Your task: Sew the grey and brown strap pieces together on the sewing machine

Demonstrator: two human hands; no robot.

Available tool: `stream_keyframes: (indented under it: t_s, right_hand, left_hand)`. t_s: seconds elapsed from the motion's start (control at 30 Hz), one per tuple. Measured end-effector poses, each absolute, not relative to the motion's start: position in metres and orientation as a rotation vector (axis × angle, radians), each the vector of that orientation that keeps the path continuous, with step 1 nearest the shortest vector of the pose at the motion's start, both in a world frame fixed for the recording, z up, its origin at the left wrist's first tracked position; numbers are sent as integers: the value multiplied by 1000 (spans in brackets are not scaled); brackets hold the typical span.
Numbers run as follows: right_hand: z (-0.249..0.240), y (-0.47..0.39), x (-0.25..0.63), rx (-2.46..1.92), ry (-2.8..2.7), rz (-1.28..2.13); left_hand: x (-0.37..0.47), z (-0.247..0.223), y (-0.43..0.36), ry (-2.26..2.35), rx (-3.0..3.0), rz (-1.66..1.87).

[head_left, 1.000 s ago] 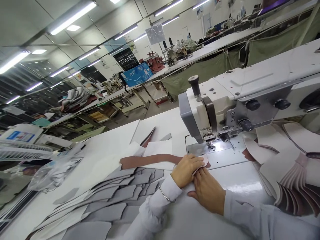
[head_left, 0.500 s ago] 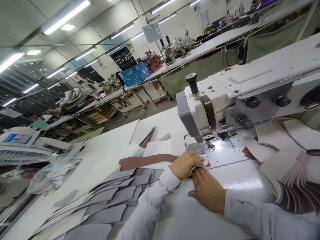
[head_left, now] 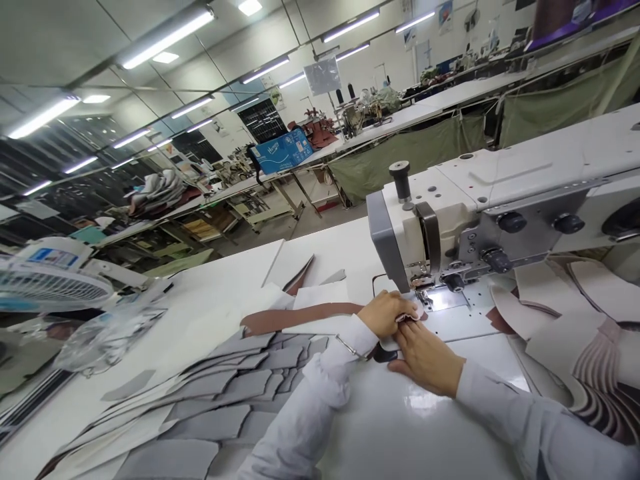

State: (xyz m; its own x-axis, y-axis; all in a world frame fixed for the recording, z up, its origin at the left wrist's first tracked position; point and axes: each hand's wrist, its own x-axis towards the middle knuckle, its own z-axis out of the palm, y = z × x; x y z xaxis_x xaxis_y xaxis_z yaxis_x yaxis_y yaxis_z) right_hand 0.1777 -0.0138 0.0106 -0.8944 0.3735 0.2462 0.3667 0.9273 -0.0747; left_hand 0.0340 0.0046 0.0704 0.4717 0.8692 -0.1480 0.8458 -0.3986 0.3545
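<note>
My left hand is closed on the edge of a leather piece, pale on its folded edge and brown beneath, just in front of the sewing machine's needle area. Close beside it, my right hand presses its fingertips to the same piece, the thumb resting near the table. A long brown strip runs leftward from under my left hand; whether it joins the held piece is hidden. The sewing machine stands over the lit metal plate.
Overlapping grey pieces spread over the left of the white table. Stacked pale and brown pieces lie at the right. A fan and a clear plastic bag stand at the far left.
The view has shifted, so the scene sits slightly further right. Both hands and the leather piece are a little nearer the needle area. A dark object beneath my left wrist shows more.
</note>
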Motion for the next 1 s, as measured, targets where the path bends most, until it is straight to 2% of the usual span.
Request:
stream_keyframes:
  t_s: [0.4,1.0]
  right_hand:
    - [6,-8,181,-642,-2768,-80]
    - [11,-13,177,-750,-2801,-53]
  left_hand:
    - [40,66,18,1411,2361,89]
    - [40,64,18,1405,2383,133]
